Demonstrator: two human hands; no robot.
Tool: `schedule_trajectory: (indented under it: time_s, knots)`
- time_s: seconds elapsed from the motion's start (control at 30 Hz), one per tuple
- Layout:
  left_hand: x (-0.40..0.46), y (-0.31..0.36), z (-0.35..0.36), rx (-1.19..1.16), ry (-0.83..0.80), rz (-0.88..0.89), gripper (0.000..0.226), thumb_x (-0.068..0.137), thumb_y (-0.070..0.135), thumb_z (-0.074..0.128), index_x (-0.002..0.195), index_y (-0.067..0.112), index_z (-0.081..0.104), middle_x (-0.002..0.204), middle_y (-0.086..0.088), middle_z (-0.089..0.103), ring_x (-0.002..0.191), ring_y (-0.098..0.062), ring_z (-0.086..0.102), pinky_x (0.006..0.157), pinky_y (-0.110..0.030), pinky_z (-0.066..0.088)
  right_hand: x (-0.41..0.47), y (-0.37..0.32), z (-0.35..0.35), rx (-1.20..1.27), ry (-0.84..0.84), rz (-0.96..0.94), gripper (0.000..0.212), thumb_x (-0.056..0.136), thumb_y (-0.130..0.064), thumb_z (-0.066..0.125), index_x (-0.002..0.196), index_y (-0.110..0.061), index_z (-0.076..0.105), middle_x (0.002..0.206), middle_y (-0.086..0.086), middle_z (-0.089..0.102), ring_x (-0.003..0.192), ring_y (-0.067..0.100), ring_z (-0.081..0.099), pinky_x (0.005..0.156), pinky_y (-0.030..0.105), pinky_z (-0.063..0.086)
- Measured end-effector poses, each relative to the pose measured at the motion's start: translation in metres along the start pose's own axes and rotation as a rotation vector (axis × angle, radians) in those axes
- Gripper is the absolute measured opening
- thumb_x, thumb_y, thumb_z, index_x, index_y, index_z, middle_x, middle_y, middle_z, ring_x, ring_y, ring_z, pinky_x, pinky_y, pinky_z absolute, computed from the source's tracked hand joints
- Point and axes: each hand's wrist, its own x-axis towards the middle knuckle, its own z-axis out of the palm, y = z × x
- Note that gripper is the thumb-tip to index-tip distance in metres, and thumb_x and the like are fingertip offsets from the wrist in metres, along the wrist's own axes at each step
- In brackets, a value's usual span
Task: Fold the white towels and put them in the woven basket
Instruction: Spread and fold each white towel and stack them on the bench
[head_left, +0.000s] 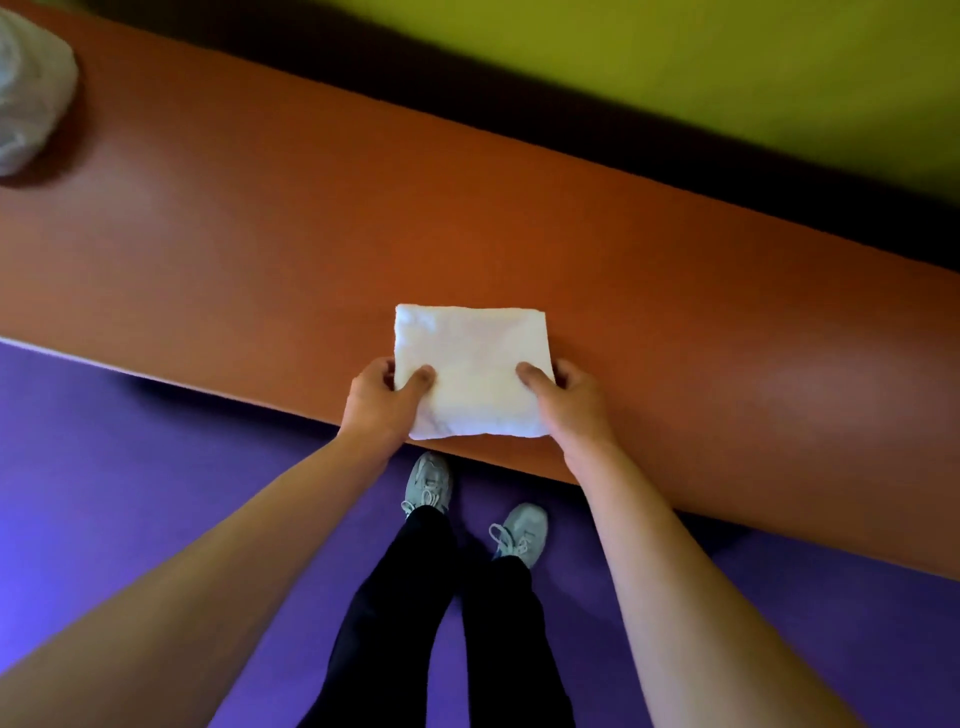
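Bare forearms, black trousers (405, 613), grey trainers (522, 532)

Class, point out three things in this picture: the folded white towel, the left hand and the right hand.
folded white towel (472, 371): head view, middle of its top face.
left hand (382, 400): head view, back of the hand.
right hand (569, 400): head view, back of the hand.

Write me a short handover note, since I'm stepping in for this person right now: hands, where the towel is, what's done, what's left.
Left hand: grips the folded white towel at its left near edge, thumb on top.
Right hand: grips its right near edge the same way.
The towel lies on the brown table, near the front edge, folded to a compact square.
Done: this towel looks fully folded.
Left: carry it to the woven basket, which is not in view. A pale bundle sits at the table's far left; I cannot tell what it is.
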Motion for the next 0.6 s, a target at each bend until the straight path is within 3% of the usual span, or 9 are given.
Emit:
schedule_trajectory:
  time_s: [0.13,0.4,0.5,0.6]
  knots:
    - [-0.033,0.025,0.024,0.072,-0.094,0.083,0.021,0.097,0.032,0.064,0.107,0.014,0.061,0.089,0.004,0.064,0.075,-0.008,0.059,0.058,-0.023,0.042,-0.037,0.001,-0.049,0.087,0.092,-0.02,0.013,0.093,-0.028,0.069,0.098,-0.016,0.071,0.091,-0.002,0.076,0.08,0.014,0.073,0.064,0.029,0.055]
    - [-0.097,0.08,0.102,0.133,-0.255,0.192,0.025,0.097,0.034,0.061,0.104,0.01,0.062,0.093,-0.003,0.065,0.08,-0.019,0.059,0.071,-0.036,0.049,-0.081,0.006,-0.158,0.24,0.277,-0.011,0.018,0.093,-0.03,0.068,0.095,-0.012,0.07,0.094,0.005,0.075,0.087,0.021,0.072,0.07,0.036,0.055]
    - [-0.118,0.1,0.144,0.174,-0.304,0.237,0.027,0.097,0.035,0.06,0.107,0.009,0.062,0.099,-0.008,0.067,0.086,-0.021,0.061,0.077,-0.045,0.053,-0.09,0.012,-0.207,0.31,0.338,-0.025,0.021,0.094,-0.028,0.068,0.096,-0.007,0.069,0.093,0.006,0.074,0.081,0.018,0.069,0.067,0.031,0.053]
    - [-0.142,0.117,0.193,0.196,-0.348,0.273,0.023,0.099,0.034,0.058,0.109,0.014,0.061,0.098,0.001,0.065,0.088,-0.019,0.061,0.075,-0.038,0.052,-0.094,0.025,-0.259,0.365,0.378,-0.019,0.019,0.093,-0.028,0.068,0.098,-0.009,0.069,0.098,0.006,0.075,0.088,0.023,0.071,0.071,0.032,0.056]
